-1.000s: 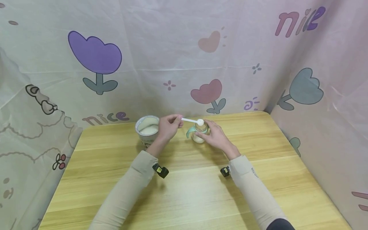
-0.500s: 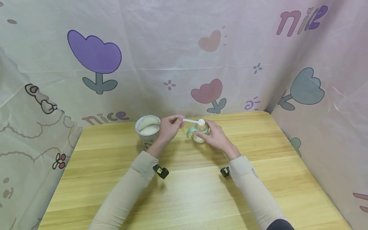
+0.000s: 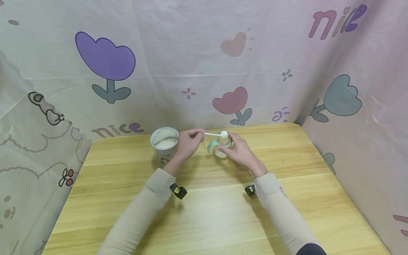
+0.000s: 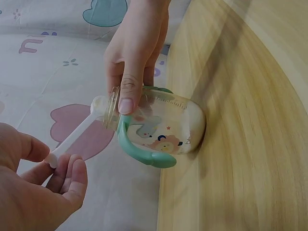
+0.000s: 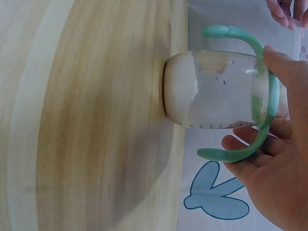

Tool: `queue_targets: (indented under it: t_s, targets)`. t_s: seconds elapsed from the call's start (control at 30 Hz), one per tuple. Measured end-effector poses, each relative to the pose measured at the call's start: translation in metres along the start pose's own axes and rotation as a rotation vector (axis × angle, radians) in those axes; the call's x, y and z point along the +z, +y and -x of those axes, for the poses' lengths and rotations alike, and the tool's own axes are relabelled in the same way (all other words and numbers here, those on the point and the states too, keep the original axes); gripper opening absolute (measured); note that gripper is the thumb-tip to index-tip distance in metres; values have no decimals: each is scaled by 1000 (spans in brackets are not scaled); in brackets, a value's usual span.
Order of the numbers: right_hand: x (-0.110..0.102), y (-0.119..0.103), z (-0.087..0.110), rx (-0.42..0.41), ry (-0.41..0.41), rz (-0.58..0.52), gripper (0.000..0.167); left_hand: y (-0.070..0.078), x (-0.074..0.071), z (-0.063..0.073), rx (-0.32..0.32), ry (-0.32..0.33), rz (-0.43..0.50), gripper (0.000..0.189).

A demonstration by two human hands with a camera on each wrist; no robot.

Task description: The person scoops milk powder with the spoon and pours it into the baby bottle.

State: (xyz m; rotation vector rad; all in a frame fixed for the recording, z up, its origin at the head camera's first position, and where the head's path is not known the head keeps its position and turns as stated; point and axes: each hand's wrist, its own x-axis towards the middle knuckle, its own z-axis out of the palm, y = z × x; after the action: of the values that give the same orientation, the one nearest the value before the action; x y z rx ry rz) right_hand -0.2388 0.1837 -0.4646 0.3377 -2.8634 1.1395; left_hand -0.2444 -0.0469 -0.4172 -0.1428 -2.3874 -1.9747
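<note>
My left hand (image 3: 188, 143) pinches the end of a white plastic scoop's handle (image 4: 76, 131) between thumb and fingers. The scoop's bowl (image 3: 224, 134) is right at the open mouth of a clear baby bottle (image 5: 224, 89); whether it touches the rim I cannot tell. Standing upright on the table, the bottle has a green two-handled collar (image 4: 142, 153) and white powder (image 5: 180, 86) in its bottom. My right hand (image 3: 239, 150) grips the bottle near the neck from the right. How much powder is in the scoop is unclear.
Close to the left hand on its left stands an open milk powder can (image 3: 164, 156), with pale powder inside and its foil peeled up. The wooden table (image 3: 210, 212) ends at a printed cloth (image 3: 178, 53) behind and at the sides.
My left hand has shifted slightly to the right with the scoop, whose bowl appears to have tilted over the bottle mouth. The right hand and the bottle have stayed in place.
</note>
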Motion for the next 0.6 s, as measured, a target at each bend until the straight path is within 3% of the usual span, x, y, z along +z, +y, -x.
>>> queue_targets:
  t_s: [0.6]
  targets:
    - [0, 2, -1, -4, -2, 4, 81, 1, -1, 5, 33, 15, -59, 26]
